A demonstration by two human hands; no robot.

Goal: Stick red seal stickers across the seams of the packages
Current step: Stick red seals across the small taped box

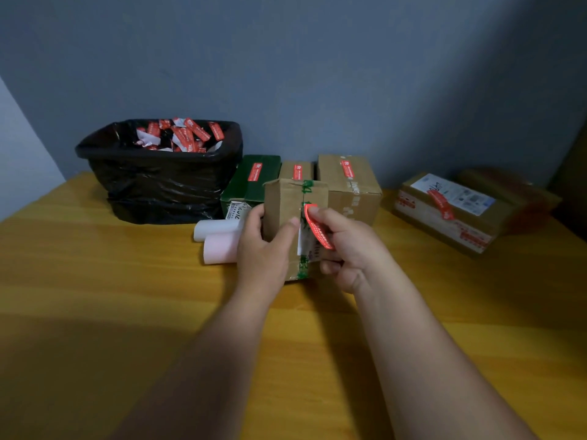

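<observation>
Nearest, two bare forearms reach over the yellow wooden table [95,281]. The left hand [265,249] grips one small brown cardboard box [286,201] standing upright on the table, thumb pressed on its front face and fingers wrapped round its left side. The right hand [346,249] pinches one red seal sticker [317,228] between thumb and forefinger; the sticker's upper end curls against the box's green-taped seam [305,198] while the rest stands off the surface. Just left of the box lie two paper rolls, one white [216,230] and one pink [220,249], side by side and touching. Behind stand three packages in a row, each with one red sticker on top: a green box [254,179], a narrow brown box [297,171], and a larger brown box [349,182]. Far right, well apart, sits one flat labelled carton [444,211] with a red sticker across it, and another brown carton [508,192] behind it. Far left stands one bin lined with a black bag [158,185], holding many red-and-white sticker scraps [181,134].
</observation>
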